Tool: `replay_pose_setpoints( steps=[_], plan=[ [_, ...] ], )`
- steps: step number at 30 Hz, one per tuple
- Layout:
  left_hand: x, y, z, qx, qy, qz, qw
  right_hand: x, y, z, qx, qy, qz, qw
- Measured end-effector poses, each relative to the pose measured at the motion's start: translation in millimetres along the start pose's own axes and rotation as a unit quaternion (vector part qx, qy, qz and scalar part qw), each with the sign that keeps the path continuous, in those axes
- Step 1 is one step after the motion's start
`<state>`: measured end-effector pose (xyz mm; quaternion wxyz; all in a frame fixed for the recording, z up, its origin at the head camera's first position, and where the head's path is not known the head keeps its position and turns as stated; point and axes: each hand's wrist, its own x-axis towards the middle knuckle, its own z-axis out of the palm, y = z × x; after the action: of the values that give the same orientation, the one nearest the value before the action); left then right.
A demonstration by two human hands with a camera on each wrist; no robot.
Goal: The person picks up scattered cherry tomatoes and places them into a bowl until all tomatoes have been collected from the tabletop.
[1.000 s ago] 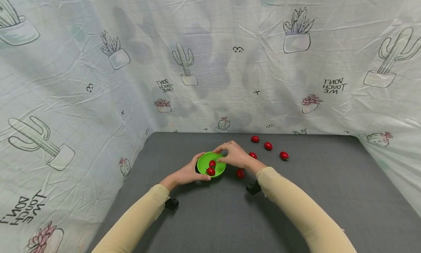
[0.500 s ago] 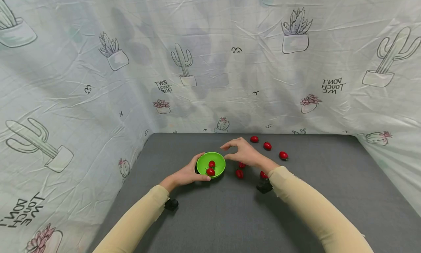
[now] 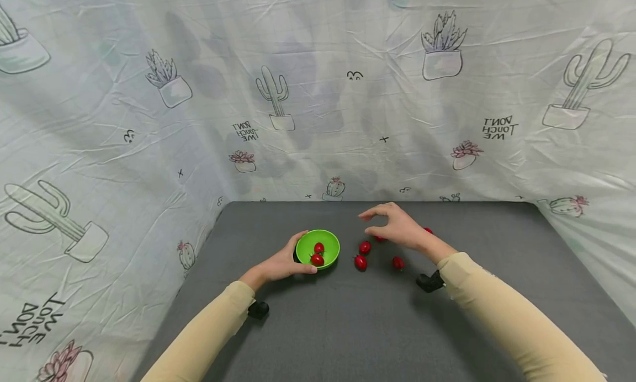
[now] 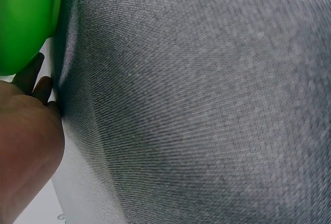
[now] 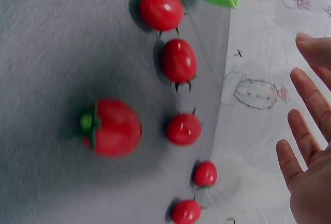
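My left hand (image 3: 285, 262) grips a small bright green bowl (image 3: 329, 245), thumb at the near rim and fingers round the far left side. Two red cherry tomatoes (image 3: 317, 259) lie inside it. From the left wrist, the bowl (image 4: 23, 22) shows its outer wall, with fingertips under its curve. My right hand (image 3: 399, 227) is held above the loose tomatoes to the right of the bowl, fingers bent and spread from the thumb, holding nothing. The right wrist view has several tomatoes (image 5: 178, 61) on the cloth, away from the spread fingers of the right hand (image 5: 313, 195).
A dark grey cloth-covered table (image 3: 338, 327) bears everything. One tomato (image 3: 398, 263) lies below the right wrist; another (image 3: 360, 262) sits just right of the bowl. Behind and at the left hangs a pale cactus-print sheet (image 3: 318, 95). Black wrist cameras (image 3: 430, 281) hang under the forearms.
My right hand has withdrawn from over the bowl and moved right, above the loose tomatoes. The left hand and the bowl with its two tomatoes have stayed in place.
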<state>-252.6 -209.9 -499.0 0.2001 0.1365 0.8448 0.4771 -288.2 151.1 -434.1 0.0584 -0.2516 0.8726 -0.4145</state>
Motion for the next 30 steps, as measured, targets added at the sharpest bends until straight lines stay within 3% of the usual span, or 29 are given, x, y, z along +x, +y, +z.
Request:
replay_pose_setpoints(
  steps=[17,30],
  plan=[
    [-0.6,-3.3,0.6,-0.004,0.001,-0.002,1.0,-45.7,32,-58,-0.027,0.064,0.044,0.9966],
    [-1.6,-1.9,0.9,0.004,0.001,0.0,1.0,-62.0,67,-71,-0.059,0.075,0.059,0.9937]
  ],
)
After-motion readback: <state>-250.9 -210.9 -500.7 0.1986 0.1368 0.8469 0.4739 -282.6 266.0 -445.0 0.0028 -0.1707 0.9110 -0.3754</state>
